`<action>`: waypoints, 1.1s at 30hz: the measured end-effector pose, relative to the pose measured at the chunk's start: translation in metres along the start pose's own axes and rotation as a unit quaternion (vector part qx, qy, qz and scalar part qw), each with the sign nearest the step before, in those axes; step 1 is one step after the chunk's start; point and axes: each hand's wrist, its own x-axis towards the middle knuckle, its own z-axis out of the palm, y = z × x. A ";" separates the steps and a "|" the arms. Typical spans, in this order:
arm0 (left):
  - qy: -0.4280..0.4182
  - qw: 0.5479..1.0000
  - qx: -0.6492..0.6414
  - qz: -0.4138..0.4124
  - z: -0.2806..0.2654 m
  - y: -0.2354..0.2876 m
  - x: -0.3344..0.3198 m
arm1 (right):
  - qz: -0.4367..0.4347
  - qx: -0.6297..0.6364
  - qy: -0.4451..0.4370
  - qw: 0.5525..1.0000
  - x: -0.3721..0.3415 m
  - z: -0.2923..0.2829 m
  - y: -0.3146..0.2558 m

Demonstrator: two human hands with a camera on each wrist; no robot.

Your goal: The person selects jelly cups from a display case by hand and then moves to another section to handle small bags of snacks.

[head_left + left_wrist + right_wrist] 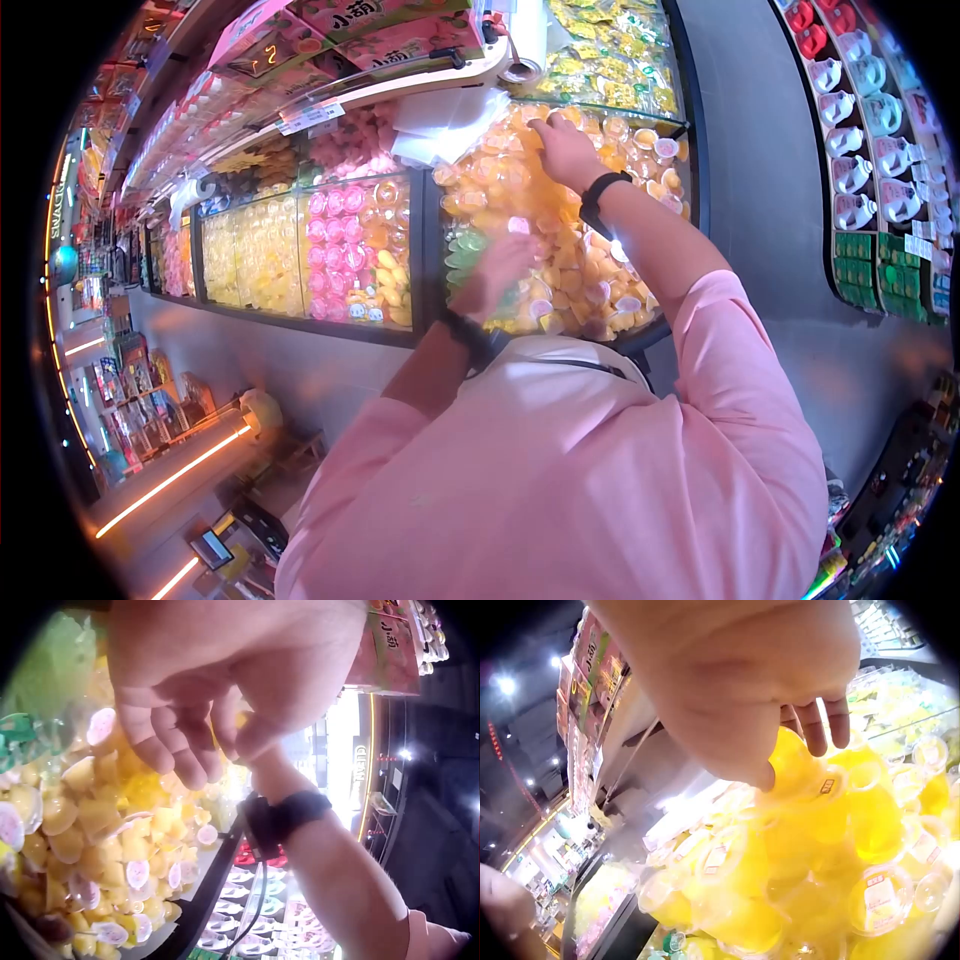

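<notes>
A bin of jelly cups (590, 270), mostly orange-yellow with pale printed lids, lies in front of me. At its far side my right hand (565, 150) reaches down into the pile. Seen from the right wrist, its thumb and fingers close around an orange jelly cup (789, 754). Larger orange cups (817, 840) crowd beneath that hand. My left hand (505, 268), blurred in the head view, hovers over the near left part of the bin, beside green jelly cups (465, 255). Loosely bent fingers (174, 742) show in the left wrist view, with nothing visible in them.
Bins of pink jelly cups (338, 240) and pale yellow ones (250, 255) adjoin on the left, behind a dark divider (426, 240). Yellow-green packets (615, 55) fill the bin beyond. Clear plastic sheets (445, 125) hang at the back edge. Shelves of bottles (850, 170) stand across the aisle.
</notes>
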 end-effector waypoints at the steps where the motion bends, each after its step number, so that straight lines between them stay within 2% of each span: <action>1: -0.008 1.000 0.014 -0.004 -0.003 0.000 -0.006 | 0.004 0.014 -0.006 1.000 -0.002 -0.001 0.004; 2: -0.018 0.999 0.025 -0.011 -0.005 0.001 -0.012 | -0.026 0.022 0.061 0.998 -0.007 0.002 0.008; 4: -0.021 0.998 0.052 -0.028 -0.007 -0.003 -0.016 | -0.003 0.200 0.070 0.977 -0.028 -0.010 0.003; 6: -0.027 0.998 0.055 -0.033 -0.009 -0.006 -0.017 | -0.003 0.366 0.088 0.926 -0.052 -0.006 0.004; 8: -0.019 0.999 0.037 -0.028 -0.007 -0.006 -0.019 | 0.142 0.533 -0.017 0.834 -0.087 -0.007 0.005; 10: -0.003 1.000 -0.002 -0.015 0.009 0.005 -0.023 | 0.199 0.571 -0.064 0.794 -0.124 -0.017 0.000; 11: -0.025 0.999 -0.013 -0.019 0.018 0.013 -0.022 | 0.229 0.589 -0.086 0.770 -0.136 -0.020 0.000; 14: -0.107 0.993 -0.032 -0.032 0.044 0.039 -0.005 | 0.259 0.602 -0.135 0.743 -0.168 0.016 0.017; 17: -0.117 0.993 -0.004 -0.028 0.055 0.019 0.022 | 0.285 0.637 -0.155 0.699 -0.182 0.024 0.018; 18: -0.098 0.995 -0.011 -0.034 0.058 0.015 0.026 | 0.281 0.621 -0.156 0.715 -0.183 0.017 0.015; 21: -0.032 0.999 -0.019 -0.032 0.065 -0.003 0.035 | 0.272 0.493 -0.150 0.813 -0.186 -0.003 0.011; 24: 0.044 0.999 0.011 0.023 0.066 -0.023 0.047 | 0.292 0.488 -0.115 0.814 -0.185 0.009 0.015; 27: 0.095 0.990 0.071 0.075 0.058 -0.038 0.079 | 0.381 0.604 -0.036 0.699 -0.174 0.017 0.006; 29: 0.123 0.982 0.112 0.085 0.049 -0.054 0.102 | 0.341 0.573 -0.001 0.745 -0.169 0.024 0.002; 30: 0.114 0.988 0.077 0.066 0.054 -0.044 0.098 | 0.319 0.557 0.015 0.767 -0.166 0.030 0.003; 32: 0.097 0.995 0.006 0.030 0.070 -0.011 0.088 | 0.306 0.582 0.015 0.754 -0.155 0.042 0.017; 33: 0.086 0.996 -0.009 0.038 0.069 -0.010 0.091 | 0.299 0.594 0.015 0.747 -0.148 0.042 0.023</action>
